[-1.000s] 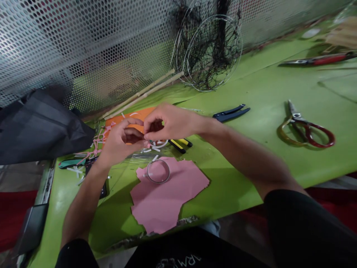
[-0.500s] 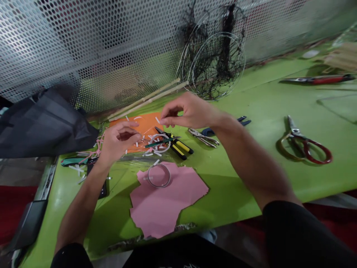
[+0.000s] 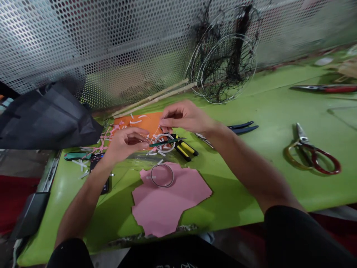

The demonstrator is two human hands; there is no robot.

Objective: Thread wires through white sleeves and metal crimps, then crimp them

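Had left hand (image 3: 125, 143) half-curled at end of thin green strip (image 3: 167, 142), hold unclear; had right hand (image 3: 185, 117) pinched almost shut above wire hoop (image 3: 163, 143), nothing visible in it. Hoop on orange sheet (image 3: 139, 123) toward back edge of green table (image 3: 279, 104), between both hands, yellow-handled pliers (image 3: 185, 149) just beside, within reach.

Green tabletop (image 3: 320, 190), seen from my position: torn pink paper sheet (image 3: 167, 208) bearing a wire ring (image 3: 162, 175) just below my hands; orange sheet (image 3: 136, 123) just beyond my left hand (image 3: 126, 143); blue-handled pliers (image 3: 242, 128) and scissors (image 3: 312, 158) right of my right hand (image 3: 185, 117).
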